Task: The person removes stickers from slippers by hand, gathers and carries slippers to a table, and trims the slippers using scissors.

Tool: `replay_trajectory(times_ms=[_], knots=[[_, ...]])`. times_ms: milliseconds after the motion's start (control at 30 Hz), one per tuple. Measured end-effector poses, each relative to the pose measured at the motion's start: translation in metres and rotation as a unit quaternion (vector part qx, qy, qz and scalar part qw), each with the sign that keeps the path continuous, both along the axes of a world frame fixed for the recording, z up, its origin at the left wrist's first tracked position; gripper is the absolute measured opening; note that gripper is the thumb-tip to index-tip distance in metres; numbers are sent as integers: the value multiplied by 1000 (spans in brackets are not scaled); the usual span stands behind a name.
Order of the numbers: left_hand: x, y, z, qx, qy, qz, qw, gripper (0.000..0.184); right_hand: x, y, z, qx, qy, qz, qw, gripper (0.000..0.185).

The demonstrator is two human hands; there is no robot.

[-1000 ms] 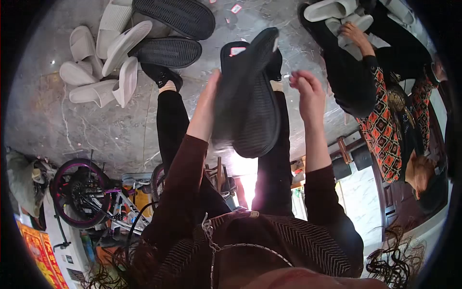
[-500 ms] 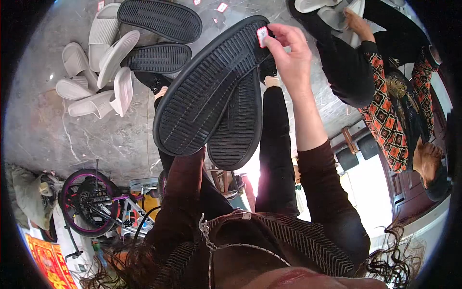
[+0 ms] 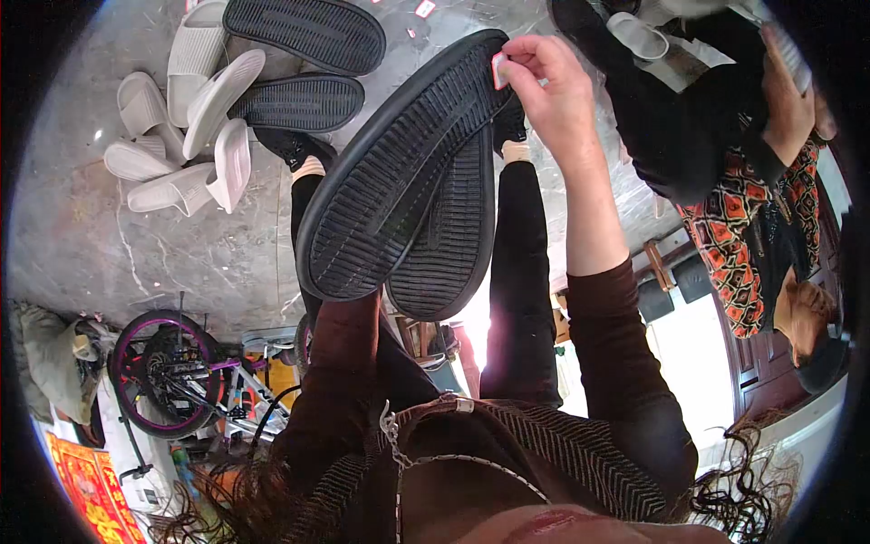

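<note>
A pair of black slippers (image 3: 399, 181) is raised before me, ribbed soles facing up, one overlapping the other. My left forearm (image 3: 349, 340) runs up behind them; the hand itself is hidden, but the pair rests on that side, held off the floor. At the upper end of the front sole, my right hand (image 3: 555, 86) pinches a small white sticker (image 3: 498, 71) with a red border between thumb and finger. The sticker is at the sole's edge; whether it is stuck down I cannot tell.
On the grey marble floor, two black slippers (image 3: 304, 34) lie sole up beside several light-grey slippers (image 3: 195, 109). Small red-edged stickers (image 3: 424, 9) are scattered beyond. A bicycle (image 3: 168, 372) stands lower left. At right, another person (image 3: 743, 218) in a patterned top handles a light slipper.
The front slipper has shifted slightly right at its lower end. My right hand's sticker has turned more edge-on. The other person's hand has moved right, with a light slipper.
</note>
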State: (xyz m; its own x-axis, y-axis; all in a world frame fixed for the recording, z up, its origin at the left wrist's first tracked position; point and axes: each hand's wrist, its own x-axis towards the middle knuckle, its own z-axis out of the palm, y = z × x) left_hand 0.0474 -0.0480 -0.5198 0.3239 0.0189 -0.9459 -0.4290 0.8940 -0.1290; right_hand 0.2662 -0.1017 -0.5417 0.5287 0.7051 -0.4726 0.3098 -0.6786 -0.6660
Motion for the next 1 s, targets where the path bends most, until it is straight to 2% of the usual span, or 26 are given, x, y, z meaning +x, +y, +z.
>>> replay_trajectory(times_ms=[300,400,567,700,1000], knots=[[0,3,7,4,-3,-2,1000,20,23,-9,-5,-19,89,20,996,11],[0,2,8,4,-1,-1,1000,20,27,-8,-2,-24,39,98,994,7],[1,2,7,3,4,0,1000,20,12,-19,-8,11,-5,119,993,5],[1,1,4,5,5,-2,1000,19,11,-23,-11,62,-21,50,997,7],[-2,4,6,9,9,0,1000,19,22,-4,-9,117,-47,167,978,16]])
